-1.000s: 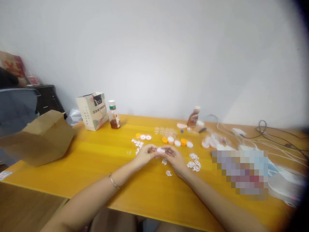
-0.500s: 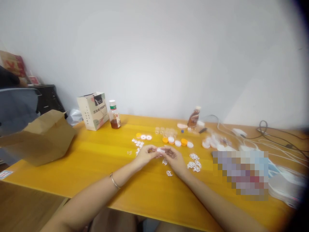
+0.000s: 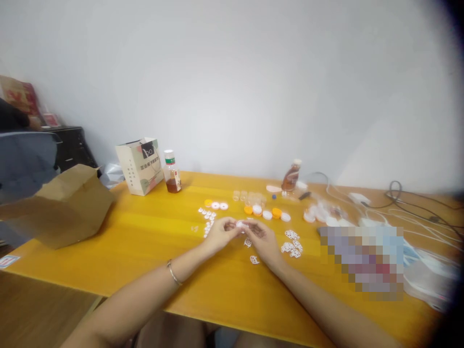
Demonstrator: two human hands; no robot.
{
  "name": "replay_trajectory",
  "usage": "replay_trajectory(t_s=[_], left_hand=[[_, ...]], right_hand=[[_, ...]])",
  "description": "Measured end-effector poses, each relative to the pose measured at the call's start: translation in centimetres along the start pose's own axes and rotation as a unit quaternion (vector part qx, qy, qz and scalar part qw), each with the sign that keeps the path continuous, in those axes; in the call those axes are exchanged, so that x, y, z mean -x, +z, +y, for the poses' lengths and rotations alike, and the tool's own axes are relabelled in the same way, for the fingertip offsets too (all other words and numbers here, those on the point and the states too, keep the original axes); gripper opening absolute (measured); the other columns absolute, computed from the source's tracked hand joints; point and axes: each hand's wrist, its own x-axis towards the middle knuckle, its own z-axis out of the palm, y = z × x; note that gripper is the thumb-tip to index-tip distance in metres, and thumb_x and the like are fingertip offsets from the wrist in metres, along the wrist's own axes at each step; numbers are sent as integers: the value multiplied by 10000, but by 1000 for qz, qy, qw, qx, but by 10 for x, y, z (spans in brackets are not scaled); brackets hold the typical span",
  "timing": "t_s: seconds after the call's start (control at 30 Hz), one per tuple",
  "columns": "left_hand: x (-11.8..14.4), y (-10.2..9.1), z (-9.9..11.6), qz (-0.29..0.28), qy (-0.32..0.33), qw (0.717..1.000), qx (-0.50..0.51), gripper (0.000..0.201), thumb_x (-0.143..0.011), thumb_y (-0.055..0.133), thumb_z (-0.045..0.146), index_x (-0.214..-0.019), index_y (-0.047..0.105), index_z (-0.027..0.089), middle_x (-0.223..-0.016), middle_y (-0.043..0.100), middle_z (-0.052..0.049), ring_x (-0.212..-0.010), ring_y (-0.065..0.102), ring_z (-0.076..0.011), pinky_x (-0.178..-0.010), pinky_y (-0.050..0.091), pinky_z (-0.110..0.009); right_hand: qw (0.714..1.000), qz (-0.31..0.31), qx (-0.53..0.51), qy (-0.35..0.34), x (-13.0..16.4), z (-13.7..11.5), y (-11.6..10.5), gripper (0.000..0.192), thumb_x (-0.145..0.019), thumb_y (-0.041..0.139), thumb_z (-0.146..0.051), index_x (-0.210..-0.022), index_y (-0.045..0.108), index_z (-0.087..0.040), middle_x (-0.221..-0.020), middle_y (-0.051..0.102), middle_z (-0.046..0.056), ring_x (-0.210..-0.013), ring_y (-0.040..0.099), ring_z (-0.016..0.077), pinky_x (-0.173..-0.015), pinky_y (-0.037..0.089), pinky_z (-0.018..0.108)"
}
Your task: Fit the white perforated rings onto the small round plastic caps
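Observation:
My left hand (image 3: 221,233) and my right hand (image 3: 264,239) meet over the yellow table (image 3: 152,246), both pinching a small white round cap (image 3: 241,224) between their fingertips. A thin bracelet (image 3: 173,273) sits on my left wrist. Small white cut-out pieces (image 3: 293,245) lie right of my right hand, one more (image 3: 254,260) lies just below it, and others (image 3: 207,215) are scattered left of my left hand. Beyond my hands is a row of orange and white caps (image 3: 267,213) with little clear jars (image 3: 250,197) behind them.
A paper gift bag (image 3: 140,165) and a small bottle of brown liquid (image 3: 171,173) stand at the back left. A tilted brown bottle (image 3: 291,176) is at the back centre. A brown cardboard box (image 3: 58,205) overhangs the left edge. White cables (image 3: 391,208) and plastic bags cover the right side.
My hands have stayed in place with the white cap; only the fingers have shifted slightly around it.

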Motion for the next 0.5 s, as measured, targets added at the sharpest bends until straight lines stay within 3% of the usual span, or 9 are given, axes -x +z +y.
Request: replay_trajectory(t_s=[0.23,0.4,0.5], left_hand=[[1,-3,2,-12,-11,1000,0,341,-624,681,381,-797,577,105,-727,617,-41,-634,580,-108,-652,460,-234],[0,-5,-1,-12,-41,999,18,371,-569,717,371,-787,587,101,-739,628,-48,-629,581,-114,-647,461,-238],[-3,-8,-2,-37,-35,999,-15,343,-610,682,367,-810,601,100,-772,637,-64,-666,585,-131,-678,460,-257]], right_hand=[[1000,-10,-10,11,-2,3,-2,214,-650,664,-359,-790,626,-202,-877,668,41,-823,618,185,-797,481,332],[997,-64,-18,41,-7,9,-6,269,-632,678,-351,-839,612,-193,-896,658,52,-818,614,179,-788,475,330],[996,-77,-11,50,-8,11,-7,277,-625,683,-331,-847,601,-186,-870,652,47,-786,608,161,-773,473,316]])
